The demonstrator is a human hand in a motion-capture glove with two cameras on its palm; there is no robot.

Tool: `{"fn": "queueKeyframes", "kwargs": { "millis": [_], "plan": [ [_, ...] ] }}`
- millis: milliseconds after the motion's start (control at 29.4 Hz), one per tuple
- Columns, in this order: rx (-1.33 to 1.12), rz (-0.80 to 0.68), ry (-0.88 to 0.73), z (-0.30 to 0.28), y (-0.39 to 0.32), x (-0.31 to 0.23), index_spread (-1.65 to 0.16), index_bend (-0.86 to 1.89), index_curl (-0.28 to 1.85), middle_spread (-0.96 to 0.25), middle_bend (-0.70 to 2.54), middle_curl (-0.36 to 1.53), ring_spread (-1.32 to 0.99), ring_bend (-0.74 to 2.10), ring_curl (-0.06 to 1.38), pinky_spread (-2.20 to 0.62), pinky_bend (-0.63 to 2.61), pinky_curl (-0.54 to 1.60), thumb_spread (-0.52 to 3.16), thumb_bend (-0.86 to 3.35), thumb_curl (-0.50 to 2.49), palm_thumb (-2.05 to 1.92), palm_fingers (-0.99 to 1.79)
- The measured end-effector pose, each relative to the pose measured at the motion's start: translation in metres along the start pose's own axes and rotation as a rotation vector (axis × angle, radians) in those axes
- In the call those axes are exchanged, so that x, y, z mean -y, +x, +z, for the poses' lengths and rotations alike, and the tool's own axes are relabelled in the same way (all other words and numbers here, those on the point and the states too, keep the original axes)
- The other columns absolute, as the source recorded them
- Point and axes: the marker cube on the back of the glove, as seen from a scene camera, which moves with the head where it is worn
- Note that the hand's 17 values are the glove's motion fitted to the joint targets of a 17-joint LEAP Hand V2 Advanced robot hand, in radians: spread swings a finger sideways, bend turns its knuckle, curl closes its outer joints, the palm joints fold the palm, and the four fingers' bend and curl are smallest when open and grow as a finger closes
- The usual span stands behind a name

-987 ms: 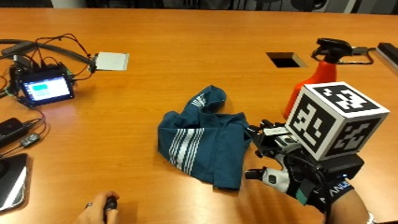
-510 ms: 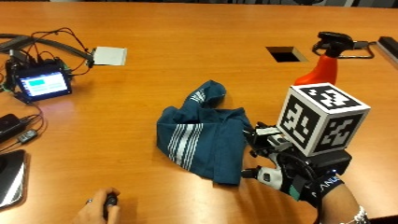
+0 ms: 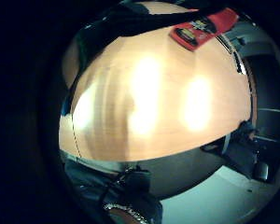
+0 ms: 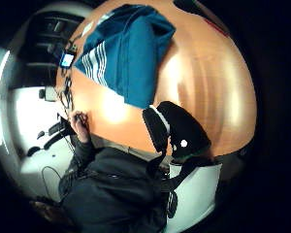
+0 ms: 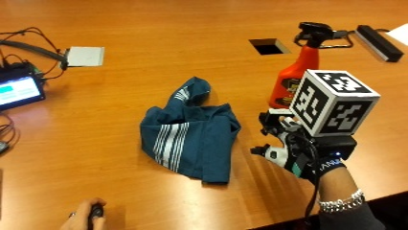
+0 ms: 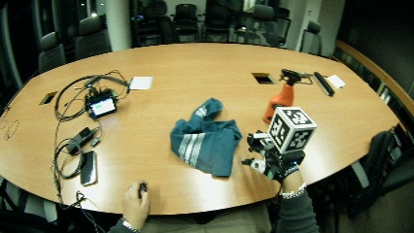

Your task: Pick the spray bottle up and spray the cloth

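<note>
Nearer the spray bottle [image 5: 300, 67] now, hand [image 5: 287, 143] raised (empty).

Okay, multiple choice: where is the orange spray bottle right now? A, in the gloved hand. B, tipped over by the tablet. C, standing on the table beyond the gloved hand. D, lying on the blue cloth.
C: the spray bottle stands upright on the table, ungripped, past the right hand and clear of the cloth.

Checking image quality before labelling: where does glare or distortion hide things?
Little finger side palm view: bright glare patches wash out the table, and the spray bottle is curved at the rim. Thumb side palm view: glare beside the cloth, bent edges. Outside view: the right hand partly hides the bottle.
</note>
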Motion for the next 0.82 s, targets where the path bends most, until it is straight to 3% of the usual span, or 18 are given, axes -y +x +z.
{"fn": "queueKeyframes", "kwargs": {
  "millis": [442,817],
  "plan": [
    [-0.070,0.207,0.330,-0.061,0.030,0.109,-0.38,0.12,0.25,-0.05,0.18,0.27,-0.05,0.46,0.28,0.25,0.40,0.31,1.18,0.08,0.23,0.59,0.55],
    [0.273,0.458,0.491,-0.051,0.048,0.169,-0.31,0.13,0.26,-0.05,0.20,0.31,-0.07,0.47,0.32,0.21,0.40,0.33,1.20,0.05,0.26,0.64,0.62]
  ]
}}
